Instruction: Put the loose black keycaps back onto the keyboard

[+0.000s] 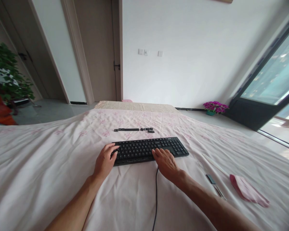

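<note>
A black keyboard lies on the cloth in front of me, its front row bare of keys where it shows. My left hand grips the keyboard's left end, fingers on top and thumb at the near side. Over the right part of the keys, my right hand has its fingers bent and close together; whatever is under the fingertips is hidden. Behind the keyboard, a long space bar lies in a row with several small loose keycaps. A black cable runs from the keyboard towards me.
At the right lie a tool with a dark block and metal prongs, a thin pale stick and a folded pink cloth. A wrinkled pale pink tablecloth covers the surface. Purple flowers stand on the floor beyond.
</note>
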Available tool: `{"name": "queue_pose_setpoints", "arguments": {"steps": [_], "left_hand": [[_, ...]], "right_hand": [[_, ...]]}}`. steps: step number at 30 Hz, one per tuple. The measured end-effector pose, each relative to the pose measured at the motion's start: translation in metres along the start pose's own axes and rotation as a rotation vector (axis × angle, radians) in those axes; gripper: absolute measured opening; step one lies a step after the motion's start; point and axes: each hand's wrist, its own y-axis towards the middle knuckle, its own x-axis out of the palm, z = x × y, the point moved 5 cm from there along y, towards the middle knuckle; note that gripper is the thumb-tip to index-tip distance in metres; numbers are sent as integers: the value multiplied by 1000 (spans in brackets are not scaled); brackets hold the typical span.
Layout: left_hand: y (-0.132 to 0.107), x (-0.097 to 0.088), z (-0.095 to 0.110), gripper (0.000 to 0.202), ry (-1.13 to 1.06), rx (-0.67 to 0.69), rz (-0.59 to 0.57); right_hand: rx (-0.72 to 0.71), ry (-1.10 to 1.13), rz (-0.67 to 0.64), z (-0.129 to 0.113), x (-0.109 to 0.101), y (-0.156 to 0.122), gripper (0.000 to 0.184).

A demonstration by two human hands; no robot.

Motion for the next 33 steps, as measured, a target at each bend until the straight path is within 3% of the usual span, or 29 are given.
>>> {"name": "queue_pose_setpoints", "arguments": {"steps": [4, 7, 12, 14, 23, 29, 33], "left_hand": [[-1, 0, 0, 27, -11, 10, 16], [0, 1, -3, 27, -17, 5, 24], [1, 2, -7, 27, -21, -19, 28], [2, 2, -8, 27, -21, -31, 28], [3, 4, -11, 25, -17, -44, 21], [2, 4, -11, 24, -17, -49, 18], [2, 2, -10, 24, -27, -50, 26]], "right_hand": [[-18, 81, -20, 11, -3, 5, 38], [27, 216, -19, 38, -4, 23, 31], [344, 351, 40, 94, 9, 73, 29], [378, 342, 41, 103, 18, 94, 28], [390, 278, -55, 109, 48, 147, 24], [419, 328, -137, 108, 59, 156, 21], [431, 462, -121, 107, 51, 153, 19]]}}
